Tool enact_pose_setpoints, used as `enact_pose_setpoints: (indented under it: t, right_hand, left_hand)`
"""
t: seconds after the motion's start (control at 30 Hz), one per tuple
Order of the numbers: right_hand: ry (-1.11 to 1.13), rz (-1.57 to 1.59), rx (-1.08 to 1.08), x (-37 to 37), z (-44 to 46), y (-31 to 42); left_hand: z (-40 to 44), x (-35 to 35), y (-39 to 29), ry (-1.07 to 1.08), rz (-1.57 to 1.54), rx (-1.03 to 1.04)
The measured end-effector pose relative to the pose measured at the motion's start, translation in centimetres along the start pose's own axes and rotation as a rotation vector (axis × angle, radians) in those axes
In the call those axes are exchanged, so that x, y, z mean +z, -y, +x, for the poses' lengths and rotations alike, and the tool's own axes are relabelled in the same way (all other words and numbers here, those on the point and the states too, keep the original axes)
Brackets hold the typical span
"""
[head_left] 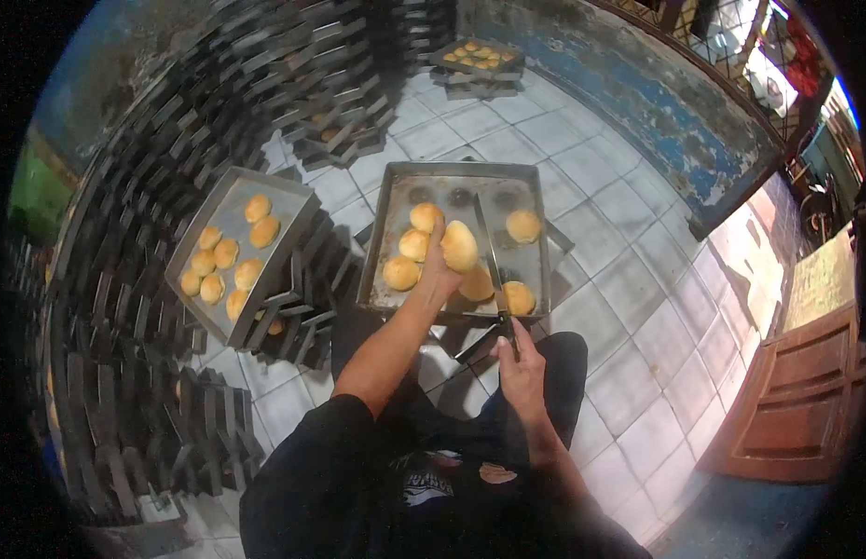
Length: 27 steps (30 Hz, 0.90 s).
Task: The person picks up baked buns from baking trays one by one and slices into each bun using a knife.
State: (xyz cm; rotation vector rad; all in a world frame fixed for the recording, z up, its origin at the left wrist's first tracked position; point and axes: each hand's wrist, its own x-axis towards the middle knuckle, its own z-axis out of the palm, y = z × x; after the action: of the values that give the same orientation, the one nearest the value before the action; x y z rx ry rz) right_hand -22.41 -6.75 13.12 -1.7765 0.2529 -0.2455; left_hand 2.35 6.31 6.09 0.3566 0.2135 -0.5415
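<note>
The left hand (439,268) holds a bun (460,246) up over a tray (523,265); the right hand (522,365) grips a knife (490,244), its blade just beside that bun, though whether the two touch is hard to tell. More buns lie in this tray, on both sides of the blade. Left of it, a second tray (230,202) of buns sits tilted in view. Dark stacks (153,252) crowd the left, and white tiles (605,242) cover the floor.
</note>
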Motion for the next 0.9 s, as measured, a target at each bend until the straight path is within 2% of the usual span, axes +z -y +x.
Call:
enact_pose_setpoints:
  t: [0.07, 0.2, 0.47, 0.67, 0.77, 0.83, 0.9]
  right_hand:
    - [0.019, -0.021, 0.039, 0.8, -0.5, 0.9]
    - [0.101, -0.132, 0.048, 2.0, -1.2, 1.9]
    - [0.116, -0.165, 0.014, 3.0, -1.9, 0.5]
    - [0.124, -0.134, 0.044, 2.7, -1.6, 0.8]
    - [0.113, -0.194, 0.016, 3.2, 0.7, 2.3]
    - [0.108, -0.317, -0.091, 3.5, 2.3, 1.7]
    - [0.127, -0.274, -0.042, 3.1, 1.5, 2.0]
  left_hand:
    - [-0.6, 0.2, -0.8, -0.137, -0.009, 0.073]
    - [-1.5, -0.4, -2.4, -0.155, -0.124, 0.058]
    - [-3.0, 0.2, -3.3, -0.109, -0.1, 0.115]
    - [-2.3, -0.7, -2.9, -0.119, -0.046, 0.052]
    - [-2.9, 0.4, -1.2, -0.092, -0.03, 0.041]
    - [-2.7, 0.0, -0.8, -0.062, -0.028, 0.057]
    - [-2.3, -0.7, -1.5, -0.033, -0.029, 0.086]
